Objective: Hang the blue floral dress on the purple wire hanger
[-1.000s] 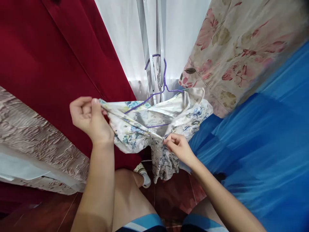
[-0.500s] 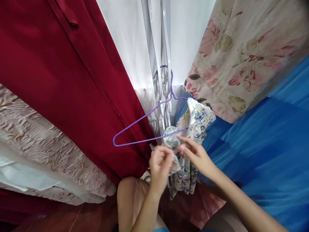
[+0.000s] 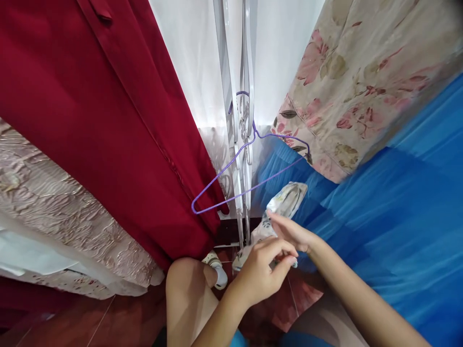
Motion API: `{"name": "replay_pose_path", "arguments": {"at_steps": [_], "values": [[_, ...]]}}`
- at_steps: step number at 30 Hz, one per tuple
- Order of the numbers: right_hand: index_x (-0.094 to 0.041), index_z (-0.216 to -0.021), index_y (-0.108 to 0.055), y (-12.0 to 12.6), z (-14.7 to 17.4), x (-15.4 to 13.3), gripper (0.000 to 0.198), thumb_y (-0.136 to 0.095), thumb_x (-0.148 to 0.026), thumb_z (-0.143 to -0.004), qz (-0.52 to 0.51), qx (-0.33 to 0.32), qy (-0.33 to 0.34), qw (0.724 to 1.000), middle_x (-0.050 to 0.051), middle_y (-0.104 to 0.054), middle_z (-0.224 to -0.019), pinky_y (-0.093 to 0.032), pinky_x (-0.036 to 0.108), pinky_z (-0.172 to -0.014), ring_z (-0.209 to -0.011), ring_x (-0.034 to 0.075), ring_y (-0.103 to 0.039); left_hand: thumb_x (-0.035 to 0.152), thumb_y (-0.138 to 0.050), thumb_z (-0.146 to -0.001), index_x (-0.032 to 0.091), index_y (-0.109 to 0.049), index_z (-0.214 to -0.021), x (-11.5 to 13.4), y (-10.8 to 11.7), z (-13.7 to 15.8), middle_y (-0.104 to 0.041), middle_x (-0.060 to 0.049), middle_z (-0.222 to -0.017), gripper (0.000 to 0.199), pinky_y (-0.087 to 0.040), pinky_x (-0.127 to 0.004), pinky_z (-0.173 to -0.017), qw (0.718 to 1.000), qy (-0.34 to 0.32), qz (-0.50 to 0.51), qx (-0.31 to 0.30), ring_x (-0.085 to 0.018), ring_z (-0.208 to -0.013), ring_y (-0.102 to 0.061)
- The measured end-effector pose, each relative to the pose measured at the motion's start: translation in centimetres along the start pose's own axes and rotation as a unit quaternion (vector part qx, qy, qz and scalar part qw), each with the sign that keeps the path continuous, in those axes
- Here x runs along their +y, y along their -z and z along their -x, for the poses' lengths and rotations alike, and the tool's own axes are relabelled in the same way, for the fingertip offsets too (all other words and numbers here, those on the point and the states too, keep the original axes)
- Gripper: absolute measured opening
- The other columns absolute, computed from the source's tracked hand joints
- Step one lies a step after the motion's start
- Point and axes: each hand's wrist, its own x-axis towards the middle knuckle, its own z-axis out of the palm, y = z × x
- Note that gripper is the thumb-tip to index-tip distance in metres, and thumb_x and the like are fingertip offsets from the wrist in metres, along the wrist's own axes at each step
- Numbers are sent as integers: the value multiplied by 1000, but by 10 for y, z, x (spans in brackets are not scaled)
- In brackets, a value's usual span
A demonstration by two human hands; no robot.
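A purple hanger point(image 3: 249, 192) hangs by its hook on the white metal stand point(image 3: 238, 140), with nothing on its arms. Below its right arm is a small white garment with a blue floral print point(image 3: 289, 198), off the hanger and bunched around my hands. My left hand point(image 3: 265, 270) is closed in a pinch, with a bit of the printed cloth showing at its fingertips. Just behind and above it, my right hand point(image 3: 291, 231) presses its fingers together against the garment. The left hand hides part of the right fingers and much of the cloth.
Long red cloth point(image 3: 123, 111) and a textured beige garment point(image 3: 65, 183) hang to the left. A pink-flowered cloth point(image 3: 336, 111) and blue fabric point(image 3: 390, 231) hang to the right. My knee point(image 3: 188, 289) and a shod foot point(image 3: 216, 272) are over the red tiled floor.
The floral garment has come off the hanger's right arm and dropped lower. The hanger now tilts up on its right. My left hand has moved right, in front of my right hand.
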Motion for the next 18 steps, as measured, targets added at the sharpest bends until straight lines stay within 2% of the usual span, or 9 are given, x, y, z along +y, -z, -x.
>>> {"name": "replay_pose_path", "arguments": {"at_steps": [2, 4, 6, 8, 9, 11, 13, 15, 18], "values": [[-22, -65, -62, -17, 5, -1, 20, -73, -35, -75, -10, -17, -29, 999, 1, -62, -58, -50, 31, -53, -58, 21, -62, 16, -61, -92, 24, -65, -100, 4, 2, -1, -68, -2, -97, 12, -49, -31, -92, 999, -18, -26, -13, -18, -96, -63], [-22, -66, -63, -28, 9, 0, 11, -71, -25, -72, -29, 0, -27, 999, 1, -64, -62, -51, 30, -59, -62, 19, -62, 20, -65, -91, 27, -63, -115, 6, 10, 0, -67, -4, -114, 25, -43, -36, -105, 998, -20, -59, 23, -22, -113, -59], [-21, -73, -65, -34, 16, 2, 3, -68, -22, -72, -49, 16, -28, 998, 0, -65, -67, -51, 30, -62, -64, 18, -62, 25, -66, -91, 29, -53, -134, 1, 25, 1, -58, -6, -133, 45, -37, -40, -112, 994, 3, -86, 70, -24, -127, -50], [-19, -80, -67, -34, 26, -1, 10, -69, -21, -71, -44, 4, -40, 998, 0, -66, -71, -51, 27, -64, -65, 16, -61, 32, -63, -93, 27, -48, -141, -9, 39, 5, -54, -8, -139, 51, -37, -41, -112, 995, 52, -65, 47, -26, -129, -48], [-17, -83, -68, -32, 32, -5, 15, -72, -21, -69, -19, -26, -43, 999, 0, -67, -74, -50, 26, -66, -67, 15, -61, 37, -61, -94, 24, -53, -136, -15, 44, 8, -58, -9, -132, 44, -40, -39, -107, 996, 86, -33, 3, -26, -123, -52], [-13, -85, -69, -26, 45, -19, 22, -79, -19, -66, 76, -123, -38, 989, -1, -66, -77, -48, 23, -68, -70, 12, -59, 48, -59, -93, 16, -66, -112, -30, 52, 17, -66, -8, -106, 37, -49, -33, -88, 981, 153, 44, -107, -24, -101, -60], [-11, -85, -70, -18, 57, -37, 25, -83, -20, -66, 188, -214, -26, 958, -1, -64, -76, -46, 22, -67, -67, 11, -55, 53, -62, -89, 12, -67, -88, -42, 57, 29, -62, -4, -81, 41, -45, -26, -67, 962, 202, 79, -169, -18, -78, -57], [-11, -85, -68, -11, 66, -56, 22, -81, -22, -70, 272, -242, -11, 931, -2, -60, -74, -42, 23, -62, -65, 11, -51, 48, -68, -85, 12, -64, -80, -50, 65, 40, -56, -1, -73, 36, -38, -23, -59, 964, 218, 41, -150, -14, -69, -50], [-15, -79, -63, -4, 71, -81, 15, -74, -25, -78, 373, -165, 60, 911, -4, -52, -71, -35, 22, -55, -62, 10, -45, 33, -65, -85, 15, -63, -80, -50, 88, 51, -55, 1, -71, 19, -37, -23, -61, 971, 207, -110, -38, -14, -68, -49]]}}
